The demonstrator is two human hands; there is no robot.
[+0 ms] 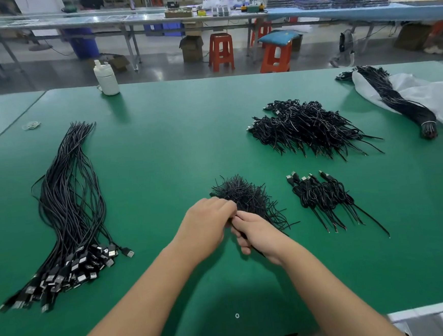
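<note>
Bordering the held cable (pixel 243 237) — tie pile (pixel 246 195), coiled cables (pixel 320 193).

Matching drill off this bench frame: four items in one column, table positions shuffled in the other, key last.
1 white bottle
2 long USB cables
3 white plastic bag
4 heap of short black wires

A far right of the green table
B just beyond the left hand and right hand, which grips a black cable
C far edge, left of centre
D left side, plugs nearest the person

Pairs: 1-C, 2-D, 3-A, 4-B
</note>
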